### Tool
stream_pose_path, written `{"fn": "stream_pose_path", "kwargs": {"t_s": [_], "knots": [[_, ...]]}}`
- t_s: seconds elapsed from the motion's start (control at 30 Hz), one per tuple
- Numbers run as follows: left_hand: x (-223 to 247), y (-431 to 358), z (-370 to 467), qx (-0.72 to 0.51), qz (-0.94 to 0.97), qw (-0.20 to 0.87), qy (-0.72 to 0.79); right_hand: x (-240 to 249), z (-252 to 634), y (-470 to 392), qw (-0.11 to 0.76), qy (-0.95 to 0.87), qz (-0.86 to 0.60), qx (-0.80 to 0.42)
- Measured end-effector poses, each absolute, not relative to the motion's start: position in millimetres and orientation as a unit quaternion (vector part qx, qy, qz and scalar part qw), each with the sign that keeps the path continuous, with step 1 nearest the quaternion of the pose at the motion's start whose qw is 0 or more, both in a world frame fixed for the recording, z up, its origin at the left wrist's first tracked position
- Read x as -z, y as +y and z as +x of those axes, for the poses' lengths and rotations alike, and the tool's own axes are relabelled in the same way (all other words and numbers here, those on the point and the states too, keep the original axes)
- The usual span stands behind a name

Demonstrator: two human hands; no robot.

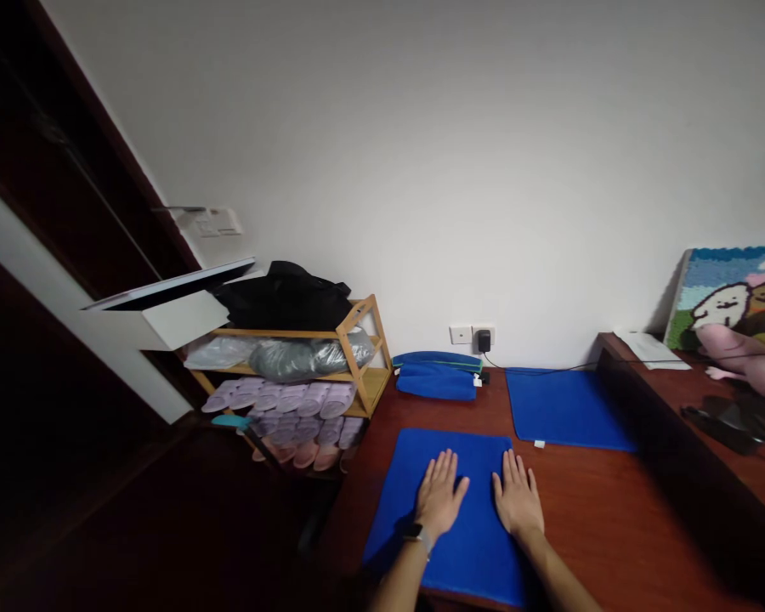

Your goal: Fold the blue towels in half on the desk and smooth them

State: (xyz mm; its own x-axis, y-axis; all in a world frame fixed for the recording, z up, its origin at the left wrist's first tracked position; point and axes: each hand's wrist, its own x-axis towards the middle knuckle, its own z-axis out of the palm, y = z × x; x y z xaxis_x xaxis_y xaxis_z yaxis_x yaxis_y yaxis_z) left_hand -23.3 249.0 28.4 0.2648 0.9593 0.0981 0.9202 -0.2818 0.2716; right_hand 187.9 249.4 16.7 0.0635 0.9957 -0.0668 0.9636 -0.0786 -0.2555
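Neither hand grasps anything: the left hand [439, 501] and the right hand [518, 501] lie flat, palms down and fingers spread, pressed on a blue cloth [459, 476] spread on the wooden table [586, 510]. The two hands sit side by side with a narrow gap of cloth between them. A watch [419, 535] is worn on the left wrist.

Far to the left of the hands, a dark door frame [70, 187] runs diagonally, with a white open box [172, 310] jutting out from it. Nearer, left of and beyond the hands, stands a wooden rack [357, 340]. A black bag [286, 293] rests on its top, grey wrapped bundles [293, 357] lie on the upper shelf, and rows of pale purple slippers [286, 399] fill the shelves below, with pink ones at the bottom.

Directly beyond the hands, against the wall, lies a folded blue stack [437, 374]. Just right of it a wall socket [472, 334] holds a black plug [484, 341], whose cable trails off to the right.

Beyond and right of the right hand, a second blue cloth [564, 408] lies flat, apart from the first, with bare table between them. Nothing obstructs the hands on the near cloth.

Further right, a raised wooden ledge [637, 399] borders the table. On it rest white papers [650, 348], a dark device [727, 421], a pink soft toy [739, 357] and a cartoon picture [733, 297] leaning against the wall.
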Motion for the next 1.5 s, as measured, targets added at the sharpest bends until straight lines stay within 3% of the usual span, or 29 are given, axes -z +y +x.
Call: {"fn": "stream_pose_path", "kwargs": {"t_s": [0.23, 0.63, 1.0, 1.17, 1.33, 1.5], "knots": [[-21.4, 242.8, -141.1, -0.125, 0.714, 0.02, 0.689, -18.7, 187.1, 248.8, 0.071, -0.668, -0.731, -0.115], [-3.3, 244.3, -145.2, -0.139, 0.717, -0.012, 0.683, -40.1, 187.5, 279.7, 0.073, -0.669, -0.729, -0.126], [-7.0, 247.3, -150.5, -0.107, 0.718, -0.016, 0.687, -20.4, 189.3, 288.0, 0.083, -0.673, -0.725, -0.12], [-32.1, 261.2, -92.3, -0.14, 0.717, -0.044, 0.681, -22.9, 189.7, 288.4, 0.085, -0.675, -0.722, -0.126], [-34.3, 278.3, 25.0, -0.135, 0.845, 0.037, 0.516, -23.2, 191.6, 285.7, 0.055, -0.692, -0.711, -0.11], [-20.3, 292.8, 52.2, -0.144, 0.806, 0.074, 0.569, -13.4, 192.5, 287.2, 0.031, -0.699, -0.709, -0.089]]}}
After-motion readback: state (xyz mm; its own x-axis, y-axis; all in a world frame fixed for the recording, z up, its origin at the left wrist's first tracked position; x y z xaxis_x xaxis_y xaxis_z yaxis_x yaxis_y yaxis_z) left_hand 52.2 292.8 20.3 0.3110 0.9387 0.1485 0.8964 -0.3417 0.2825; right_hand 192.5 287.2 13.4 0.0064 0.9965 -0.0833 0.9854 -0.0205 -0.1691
